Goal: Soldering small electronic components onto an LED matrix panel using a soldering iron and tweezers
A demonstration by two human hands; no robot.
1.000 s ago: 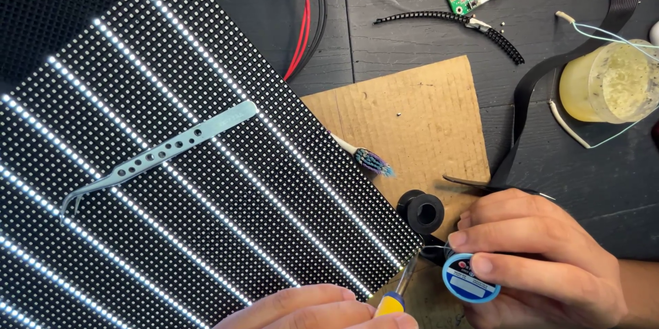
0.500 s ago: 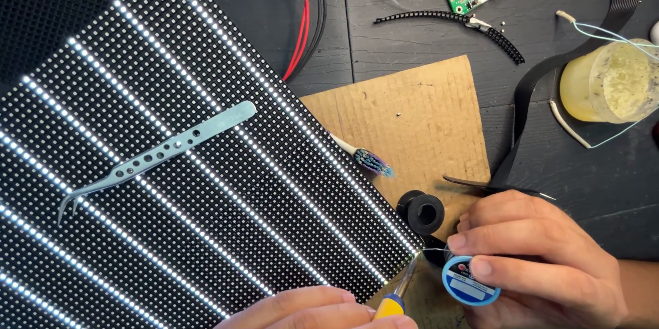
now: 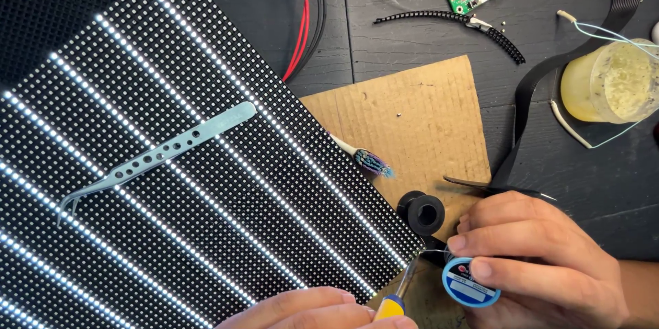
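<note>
Right hand (image 3: pixel 542 260) clamped on blue solder spool (image 3: pixel 471 284), left hand (image 3: pixel 316 310) on soldering iron (image 3: pixel 398 295), both at LED panel (image 3: pixel 171 185) corner.

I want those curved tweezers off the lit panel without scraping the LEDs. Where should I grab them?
Take the tweezers by the wide perforated shank near the middle, pinching their two long edges from above. They lie flat and diagonal on the LED panel, bent tips at lower left, so lift straight up rather than dragging.

LED panel (image 3: pixel 171 185) and tweezers (image 3: pixel 154 161) slightly farther up-right in view
</note>
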